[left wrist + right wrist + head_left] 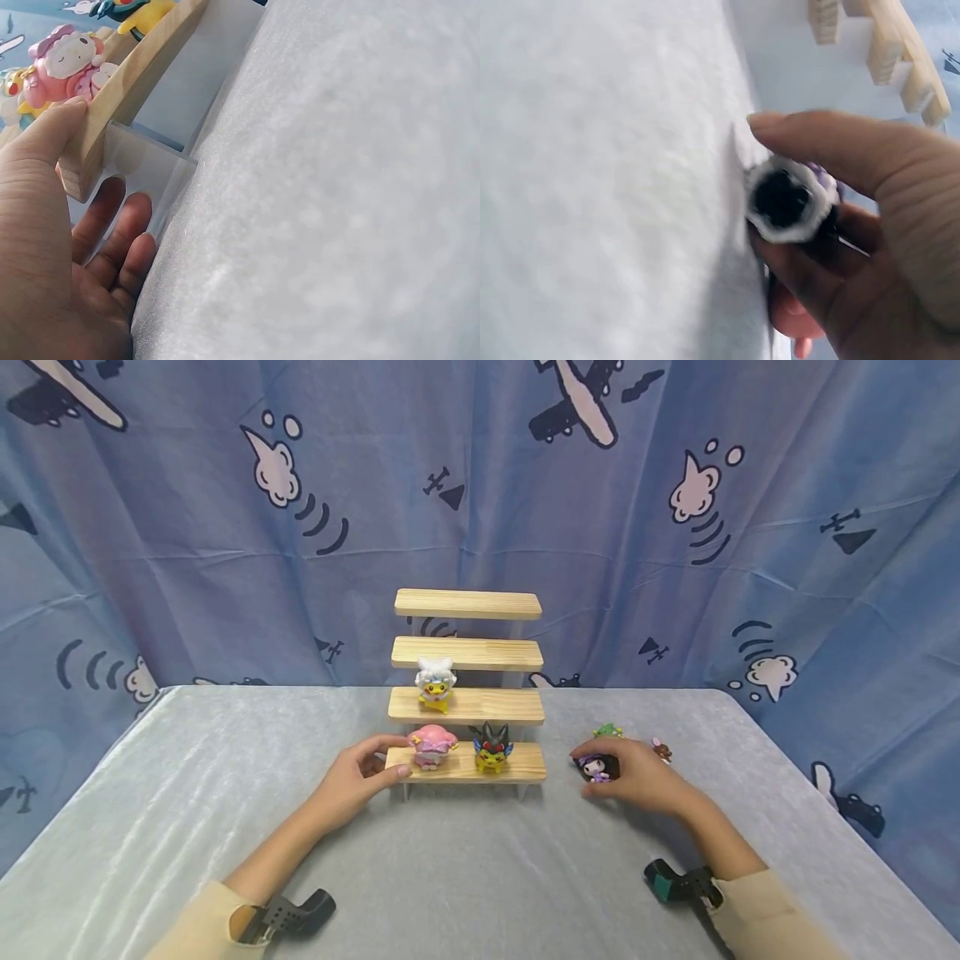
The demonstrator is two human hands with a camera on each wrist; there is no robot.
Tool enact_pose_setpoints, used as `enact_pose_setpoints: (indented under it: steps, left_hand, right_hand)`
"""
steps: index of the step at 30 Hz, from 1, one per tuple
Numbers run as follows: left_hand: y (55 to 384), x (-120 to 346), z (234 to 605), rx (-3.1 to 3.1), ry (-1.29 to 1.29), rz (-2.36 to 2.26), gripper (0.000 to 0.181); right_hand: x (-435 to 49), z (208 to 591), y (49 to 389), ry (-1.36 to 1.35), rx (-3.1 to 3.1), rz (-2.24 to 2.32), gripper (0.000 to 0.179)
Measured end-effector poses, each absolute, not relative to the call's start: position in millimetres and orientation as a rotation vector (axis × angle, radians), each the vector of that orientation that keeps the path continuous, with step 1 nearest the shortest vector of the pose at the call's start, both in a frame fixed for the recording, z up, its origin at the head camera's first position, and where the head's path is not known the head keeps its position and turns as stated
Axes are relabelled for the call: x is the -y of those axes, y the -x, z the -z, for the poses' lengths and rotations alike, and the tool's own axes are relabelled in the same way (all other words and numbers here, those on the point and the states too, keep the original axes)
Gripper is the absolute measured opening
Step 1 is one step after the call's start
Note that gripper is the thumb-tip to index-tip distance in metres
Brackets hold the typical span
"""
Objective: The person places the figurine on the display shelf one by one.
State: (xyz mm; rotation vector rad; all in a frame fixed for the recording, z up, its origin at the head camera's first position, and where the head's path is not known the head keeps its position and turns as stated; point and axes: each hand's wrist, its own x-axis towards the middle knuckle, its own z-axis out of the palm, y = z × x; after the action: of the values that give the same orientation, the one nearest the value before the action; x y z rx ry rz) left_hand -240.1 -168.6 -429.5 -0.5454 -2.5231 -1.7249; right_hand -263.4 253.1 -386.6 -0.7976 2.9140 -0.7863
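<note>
My left hand (362, 777) grips the left end of the lowest step of a wooden tiered display shelf (467, 702). In the left wrist view its thumb lies on the board (139, 75), while its other fingers are at the clear side support (154, 157). A pink figurine (432, 747) stands close to that thumb. To the right of the shelf, my right hand (637, 772) has thumb and fingers around a black, white and purple figurine (596, 767) low at the tabletop. The figurine's round underside (784, 199) faces the camera in the right wrist view.
A yellow figurine with a black hood (492, 748) shares the lowest step; one in white (436, 685) stands a step above. Behind my right hand are a green figurine (607, 730) and a brown one (662, 749). A blue patterned curtain (465, 510) hangs behind the cloth-covered table (465, 868).
</note>
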Motion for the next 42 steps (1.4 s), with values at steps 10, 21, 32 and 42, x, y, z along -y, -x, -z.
enact_pose_setpoints:
  steps: [10,21,32,42]
  left_hand:
    - [239.6,168.5,428.9,2.518,0.55,1.732,0.038]
    - [240.4,169.0,431.0,2.52,0.55,1.734,0.038]
    - [242.2,169.4,433.3,2.489,0.554,1.748,0.038]
    - [240.9,168.9,434.5,2.501,0.563,1.747,0.037]
  right_hand:
    - [-267.2,374.5,264.4,0.796,-2.732,0.903,0.055]
    - [-267.6,373.8,265.0,0.773,-2.807,0.903,0.052]
    - [-266.2,364.5,266.3,0.853,-2.863,0.94,0.052]
    - [-261.9,352.2,261.9,0.857,-2.824,1.055,0.055]
